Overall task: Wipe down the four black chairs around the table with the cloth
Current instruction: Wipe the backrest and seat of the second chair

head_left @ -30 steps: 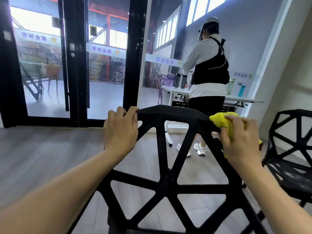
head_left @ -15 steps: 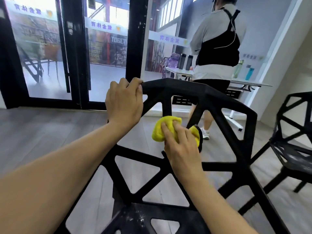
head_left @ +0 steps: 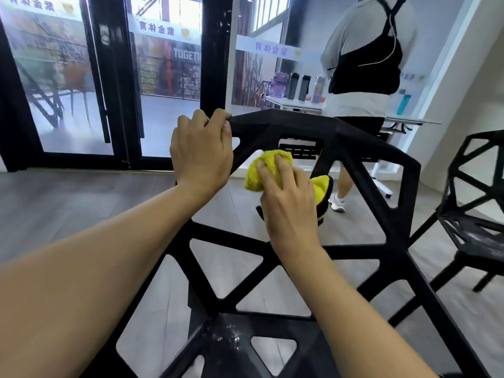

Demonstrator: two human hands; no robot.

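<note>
A black lattice chair (head_left: pixel 387 203) fills the middle of the view, its backrest facing me and its dusty seat below. My left hand (head_left: pixel 200 156) grips the top left corner of the backrest, fingers curled over the rail. My right hand (head_left: pixel 289 205) holds a yellow cloth (head_left: pixel 266 170) and presses it against a centre strut of the backrest. A second black chair (head_left: pixel 471 214) stands at the right edge, also with a dusty seat.
A person (head_left: pixel 365 77) in a grey top stands just behind the chair at a white table (head_left: pixel 300 105) carrying bottles and tumblers. Black-framed glass doors (head_left: pixel 117 77) lie to the left. Grey wood floor (head_left: pixel 68 203) stretches around the chairs.
My right hand moved the cloth from the top right rail down to the centre struts. The view tilted down and closer to the chair. My left hand kept its grip.
</note>
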